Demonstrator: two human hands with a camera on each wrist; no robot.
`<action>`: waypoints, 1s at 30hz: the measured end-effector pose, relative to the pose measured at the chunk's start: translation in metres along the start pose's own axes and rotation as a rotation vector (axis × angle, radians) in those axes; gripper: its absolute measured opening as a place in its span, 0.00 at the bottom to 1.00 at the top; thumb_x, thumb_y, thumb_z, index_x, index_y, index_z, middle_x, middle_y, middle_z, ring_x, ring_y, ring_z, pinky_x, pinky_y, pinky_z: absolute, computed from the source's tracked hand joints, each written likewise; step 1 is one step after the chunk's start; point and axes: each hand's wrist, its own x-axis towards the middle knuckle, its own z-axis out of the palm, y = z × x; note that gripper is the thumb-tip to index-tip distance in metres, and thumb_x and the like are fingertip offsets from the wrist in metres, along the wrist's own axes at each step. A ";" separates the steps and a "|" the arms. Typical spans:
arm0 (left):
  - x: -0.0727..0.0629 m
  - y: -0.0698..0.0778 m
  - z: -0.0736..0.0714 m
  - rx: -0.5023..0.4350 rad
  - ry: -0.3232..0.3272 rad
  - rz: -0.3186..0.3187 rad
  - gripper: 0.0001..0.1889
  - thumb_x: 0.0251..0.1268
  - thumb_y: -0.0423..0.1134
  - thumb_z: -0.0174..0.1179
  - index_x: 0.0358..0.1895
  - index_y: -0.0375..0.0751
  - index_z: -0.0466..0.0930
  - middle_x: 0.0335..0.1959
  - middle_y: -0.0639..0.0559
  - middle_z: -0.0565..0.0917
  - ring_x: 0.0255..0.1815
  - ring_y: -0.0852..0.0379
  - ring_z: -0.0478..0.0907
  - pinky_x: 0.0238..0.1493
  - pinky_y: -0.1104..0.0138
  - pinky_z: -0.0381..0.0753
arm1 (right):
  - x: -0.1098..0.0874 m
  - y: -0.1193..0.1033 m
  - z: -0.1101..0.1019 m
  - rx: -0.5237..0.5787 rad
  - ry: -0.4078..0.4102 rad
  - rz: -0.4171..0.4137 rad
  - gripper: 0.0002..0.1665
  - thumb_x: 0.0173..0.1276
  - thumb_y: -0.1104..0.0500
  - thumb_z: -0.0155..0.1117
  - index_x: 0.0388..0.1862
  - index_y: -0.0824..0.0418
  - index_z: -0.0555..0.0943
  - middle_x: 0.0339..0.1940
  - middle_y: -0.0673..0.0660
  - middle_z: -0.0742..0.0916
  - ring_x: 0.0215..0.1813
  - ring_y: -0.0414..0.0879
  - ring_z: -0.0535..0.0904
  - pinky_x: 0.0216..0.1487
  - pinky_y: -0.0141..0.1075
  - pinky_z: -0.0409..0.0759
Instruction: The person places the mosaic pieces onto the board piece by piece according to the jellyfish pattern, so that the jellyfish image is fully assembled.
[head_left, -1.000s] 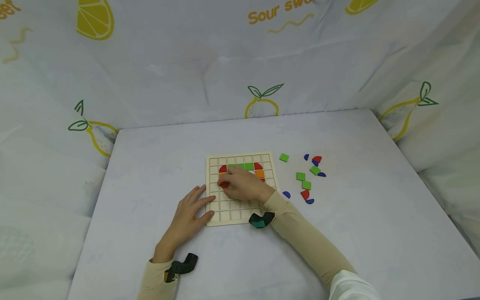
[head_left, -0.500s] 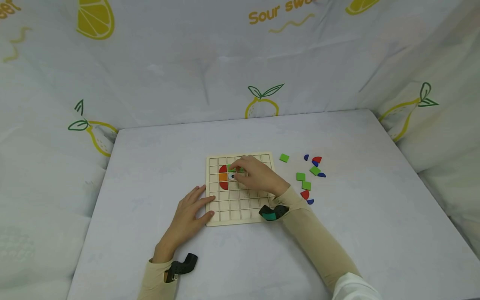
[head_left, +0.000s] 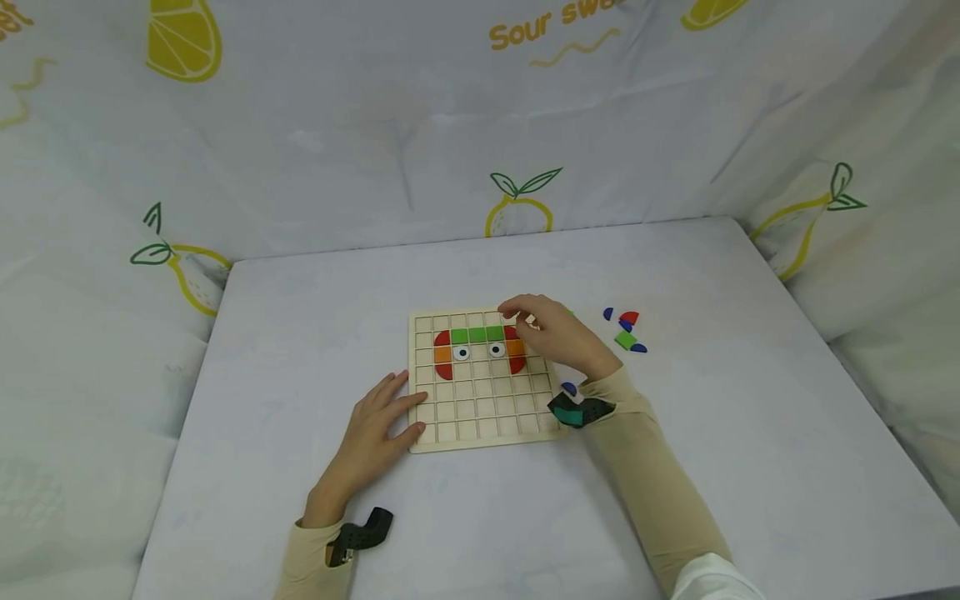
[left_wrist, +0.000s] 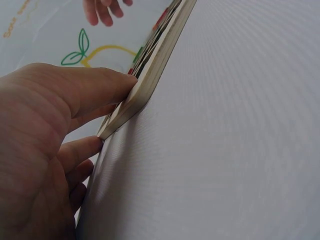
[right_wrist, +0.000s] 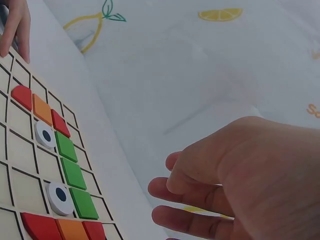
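The left grip (head_left: 369, 443) lies relaxed, fingers spread, on the left edge of the grid board (head_left: 467, 408). Right of it on the board stand a red-and-orange column (head_left: 443, 355), three green squares (head_left: 477, 335), two eye pieces (head_left: 461, 353) and a matching column (head_left: 517, 355). This last is near the right grip (head_left: 557, 333), loosely bent, nothing visible in it; right of that, loose pieces (head_left: 626, 340) lie on the counter (head_left: 300, 333).

1. A white worktop (head_left: 315, 317) spreads out, its far edge nearly straight.
2. Pale, creased fabric (head_left: 337, 158) walls it in behind and at both sides.
3. Yellow lemon slices (head_left: 183, 42), leafy lemon outlines (head_left: 519, 218) and orange lettering (head_left: 519, 33) decorate the fabric.
4. The light is soft and greyish.
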 end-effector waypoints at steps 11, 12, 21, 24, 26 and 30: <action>0.000 0.000 0.001 0.000 -0.006 -0.007 0.23 0.66 0.41 0.67 0.65 0.48 0.80 0.80 0.46 0.63 0.84 0.41 0.50 0.78 0.38 0.50 | -0.013 0.024 -0.034 -0.028 0.100 0.101 0.21 0.79 0.61 0.51 0.67 0.63 0.75 0.63 0.64 0.82 0.62 0.57 0.75 0.62 0.52 0.77; 0.000 0.000 0.001 -0.001 -0.007 -0.009 0.23 0.66 0.41 0.67 0.65 0.48 0.80 0.80 0.46 0.63 0.84 0.41 0.50 0.78 0.38 0.50 | -0.015 0.027 -0.038 -0.026 0.109 0.120 0.21 0.80 0.60 0.51 0.67 0.63 0.75 0.63 0.64 0.82 0.63 0.57 0.75 0.63 0.53 0.77; 0.001 -0.002 0.002 0.005 -0.002 0.002 0.23 0.66 0.41 0.67 0.65 0.48 0.80 0.80 0.46 0.63 0.84 0.41 0.50 0.77 0.38 0.50 | -0.030 0.058 -0.062 -0.040 0.146 0.261 0.25 0.83 0.58 0.41 0.72 0.63 0.71 0.70 0.65 0.77 0.72 0.62 0.70 0.71 0.60 0.71; 0.001 -0.003 0.002 0.010 0.003 0.011 0.23 0.66 0.41 0.67 0.65 0.48 0.80 0.80 0.45 0.63 0.84 0.40 0.51 0.77 0.38 0.51 | -0.034 0.066 -0.067 -0.047 0.148 0.299 0.25 0.83 0.58 0.40 0.73 0.63 0.70 0.72 0.66 0.76 0.73 0.63 0.69 0.70 0.60 0.72; 0.001 -0.003 0.002 0.012 0.004 0.014 0.23 0.66 0.41 0.67 0.65 0.48 0.80 0.80 0.45 0.64 0.84 0.40 0.51 0.77 0.38 0.51 | -0.037 0.070 -0.070 -0.051 0.150 0.331 0.26 0.83 0.58 0.40 0.74 0.63 0.69 0.73 0.67 0.75 0.73 0.64 0.69 0.71 0.61 0.71; 0.001 -0.003 0.002 0.013 0.007 0.018 0.24 0.65 0.41 0.68 0.65 0.48 0.80 0.80 0.45 0.64 0.83 0.40 0.51 0.76 0.37 0.52 | -0.043 0.076 -0.076 -0.071 0.148 0.391 0.26 0.83 0.57 0.39 0.74 0.65 0.68 0.74 0.68 0.73 0.72 0.65 0.69 0.73 0.62 0.68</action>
